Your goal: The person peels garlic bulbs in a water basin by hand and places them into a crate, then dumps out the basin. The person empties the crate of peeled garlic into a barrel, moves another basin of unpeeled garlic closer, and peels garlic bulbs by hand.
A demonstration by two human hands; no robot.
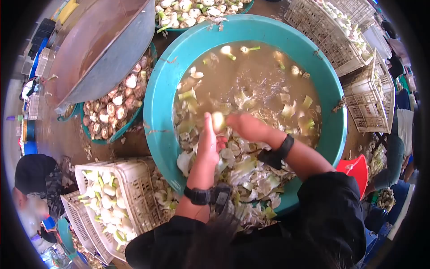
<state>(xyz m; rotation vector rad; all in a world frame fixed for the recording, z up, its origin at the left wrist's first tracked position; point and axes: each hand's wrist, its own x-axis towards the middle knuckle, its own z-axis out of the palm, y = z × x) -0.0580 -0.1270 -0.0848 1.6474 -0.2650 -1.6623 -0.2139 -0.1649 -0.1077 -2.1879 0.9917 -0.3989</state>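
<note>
My left hand (pixel 208 142) is over the large green tub (pixel 157 96), thumb up and fingers curled, holding a pale peeled bulb (pixel 218 122). Close against the bulb's right side is my right hand (pixel 249 127), closed and slightly blurred. Its fingertips are hidden, so what it grips, if anything, cannot be made out. Beneath both hands, loose pale skins (pixel 242 157) heap up along the near side of the tub. Muddy water (pixel 251 67) fills the far part, where several bulbs with green stubs and stray peels float.
Unpeeled brownish bulbs (pixel 112 110) fill a basin at left, below a tilted metal pan (pixel 121 56). A crate (pixel 139 188) of peeled bulbs stands lower left. More crates (pixel 369 101) and a red container (pixel 356 172) are at right. Another person (pixel 38 184) is at far left.
</note>
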